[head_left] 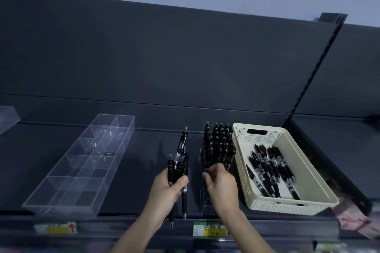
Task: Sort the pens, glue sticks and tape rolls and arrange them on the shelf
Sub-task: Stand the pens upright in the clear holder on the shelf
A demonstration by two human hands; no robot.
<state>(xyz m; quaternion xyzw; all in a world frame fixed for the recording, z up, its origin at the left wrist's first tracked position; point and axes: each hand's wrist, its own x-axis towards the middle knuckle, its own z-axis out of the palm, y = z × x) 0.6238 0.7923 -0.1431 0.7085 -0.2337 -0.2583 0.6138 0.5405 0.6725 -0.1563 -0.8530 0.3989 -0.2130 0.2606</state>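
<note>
At the left of the frame a clear divided tray (82,166) lies on the dark shelf (144,170), its compartments holding nothing I can make out, probably waiting for another kind of item (no glue sticks or tape rolls show anywhere in view). Lower centre, the left hand (168,189) is wrapped round a bundle of black pens (181,156), held upright with the tips down, which keeps a ready supply next to the place they go. Just right of it stands a clear pen holder (203,195), its far part packed with standing pens (219,141) and its near slots still free. The right hand (221,187) reaches its curled fingers in at the foot of those pens, seemingly seating one; whether it pinches a pen or only steadies the row I cannot tell. At the right a cream perforated basket (308,203) sits beside the holder with loose pens (271,170) lying jumbled inside, so the sorting is judged partway done. A yellow price label (209,230) marks the shelf edge below the holder.
</note>
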